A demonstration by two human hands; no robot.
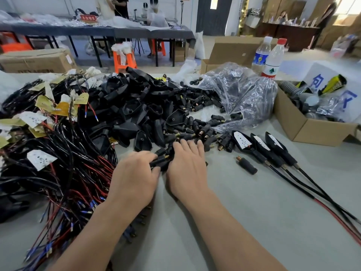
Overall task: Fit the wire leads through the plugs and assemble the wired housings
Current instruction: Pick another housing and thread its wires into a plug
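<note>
Low centre-frame, my left hand (134,173) pinches a black plug (159,161), brass tip toward my right hand (187,169), whose fingers lie flat together.

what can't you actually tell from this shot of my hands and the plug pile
Head view only:
- Right hand: its own back hides the fingertips, so whether it grips any plugs is unclear.
- Left hand: its fingers cover the plugs it holds, so the count is unknown.
- Assembled housings: their leads run off the right edge.
- Plastic bag: crinkled film blurs its contents.
- Wire bundle: cut by the left edge.
</note>
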